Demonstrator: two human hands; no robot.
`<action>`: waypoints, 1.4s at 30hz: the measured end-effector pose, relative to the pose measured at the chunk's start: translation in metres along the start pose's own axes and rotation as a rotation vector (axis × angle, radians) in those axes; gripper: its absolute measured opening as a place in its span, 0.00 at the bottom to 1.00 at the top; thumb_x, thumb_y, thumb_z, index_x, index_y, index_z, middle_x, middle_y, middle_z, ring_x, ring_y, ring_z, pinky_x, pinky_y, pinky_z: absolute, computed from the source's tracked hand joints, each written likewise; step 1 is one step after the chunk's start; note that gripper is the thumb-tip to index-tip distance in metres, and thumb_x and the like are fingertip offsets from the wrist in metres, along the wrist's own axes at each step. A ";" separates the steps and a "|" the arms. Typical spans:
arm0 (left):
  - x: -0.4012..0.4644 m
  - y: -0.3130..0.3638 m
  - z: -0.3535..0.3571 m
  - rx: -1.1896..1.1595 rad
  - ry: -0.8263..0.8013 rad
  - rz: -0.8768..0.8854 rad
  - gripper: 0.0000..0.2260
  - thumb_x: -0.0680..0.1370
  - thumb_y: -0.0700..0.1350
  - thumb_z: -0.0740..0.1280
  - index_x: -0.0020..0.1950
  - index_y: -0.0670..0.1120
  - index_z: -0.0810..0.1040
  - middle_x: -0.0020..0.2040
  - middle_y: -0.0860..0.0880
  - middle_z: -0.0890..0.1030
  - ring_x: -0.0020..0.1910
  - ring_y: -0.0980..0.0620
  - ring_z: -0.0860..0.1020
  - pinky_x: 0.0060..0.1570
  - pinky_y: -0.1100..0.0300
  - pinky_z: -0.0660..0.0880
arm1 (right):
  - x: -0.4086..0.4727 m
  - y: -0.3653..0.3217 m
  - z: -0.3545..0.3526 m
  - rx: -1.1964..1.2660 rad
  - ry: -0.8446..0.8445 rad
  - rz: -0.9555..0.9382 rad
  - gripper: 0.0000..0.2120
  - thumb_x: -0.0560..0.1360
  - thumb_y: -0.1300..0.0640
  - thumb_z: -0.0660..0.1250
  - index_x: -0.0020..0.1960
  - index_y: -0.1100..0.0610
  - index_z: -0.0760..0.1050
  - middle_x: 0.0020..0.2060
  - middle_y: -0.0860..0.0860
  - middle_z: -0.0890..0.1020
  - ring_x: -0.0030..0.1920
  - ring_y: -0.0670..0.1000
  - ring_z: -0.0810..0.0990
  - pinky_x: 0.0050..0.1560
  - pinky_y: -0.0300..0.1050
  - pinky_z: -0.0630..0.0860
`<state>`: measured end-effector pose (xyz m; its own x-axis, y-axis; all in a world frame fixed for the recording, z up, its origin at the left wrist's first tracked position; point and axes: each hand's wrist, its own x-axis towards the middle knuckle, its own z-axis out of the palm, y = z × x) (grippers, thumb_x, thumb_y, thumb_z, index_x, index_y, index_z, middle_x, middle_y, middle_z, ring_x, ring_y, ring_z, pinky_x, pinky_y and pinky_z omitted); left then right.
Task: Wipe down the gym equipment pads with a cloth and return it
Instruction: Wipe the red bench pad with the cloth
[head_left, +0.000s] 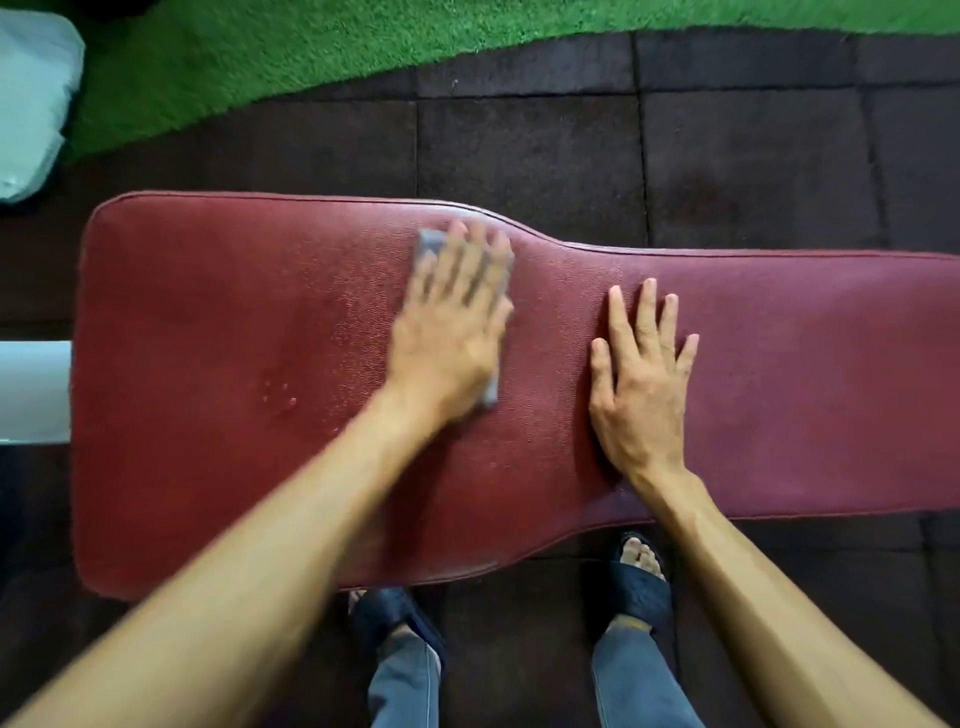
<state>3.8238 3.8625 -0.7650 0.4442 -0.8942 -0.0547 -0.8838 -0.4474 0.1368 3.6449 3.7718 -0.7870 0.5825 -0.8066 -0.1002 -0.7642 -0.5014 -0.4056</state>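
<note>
Pressing grey cloth (434, 248) flat, blurred left hand (451, 332) | right hand (641, 379) splayed empty | maroon pad (234, 338), droplets | dark tiles (753, 171)

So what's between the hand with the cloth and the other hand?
Only bare red pad, in the head view; left hand presses the cloth, right hand lies flat.

No legible text, label, brand, number or sign in the head view. Checked surfaces: red bench pad (218, 322), grey cloth (431, 244), dark floor tiles (753, 156), green turf (260, 57), sandals (641, 587) – all unmarked as far as can be seen; cloth and left hand (447, 332) blurred
</note>
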 end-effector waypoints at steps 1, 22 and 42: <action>0.016 -0.032 -0.007 0.015 0.015 -0.095 0.26 0.84 0.52 0.48 0.81 0.46 0.50 0.81 0.44 0.51 0.81 0.45 0.49 0.78 0.48 0.47 | -0.001 -0.005 0.001 0.011 -0.001 -0.001 0.26 0.82 0.48 0.50 0.78 0.50 0.52 0.79 0.53 0.49 0.79 0.57 0.44 0.76 0.64 0.44; -0.135 -0.175 -0.039 0.076 0.048 -0.350 0.27 0.83 0.51 0.46 0.80 0.43 0.46 0.81 0.39 0.47 0.80 0.42 0.46 0.78 0.41 0.49 | -0.025 -0.101 0.035 -0.072 0.002 -0.062 0.25 0.83 0.50 0.49 0.79 0.50 0.51 0.79 0.53 0.50 0.79 0.56 0.44 0.77 0.62 0.45; -0.187 -0.041 -0.007 -0.007 -0.044 -0.031 0.27 0.83 0.54 0.49 0.80 0.42 0.53 0.80 0.39 0.53 0.79 0.39 0.53 0.74 0.40 0.57 | -0.037 -0.089 0.025 0.142 -0.060 -0.108 0.24 0.83 0.52 0.51 0.78 0.49 0.54 0.79 0.51 0.51 0.79 0.53 0.44 0.78 0.58 0.45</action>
<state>3.7777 4.0485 -0.7533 0.4640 -0.8799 -0.1020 -0.8688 -0.4746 0.1414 3.6984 3.8540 -0.7700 0.6780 -0.7280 -0.1017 -0.6520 -0.5317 -0.5406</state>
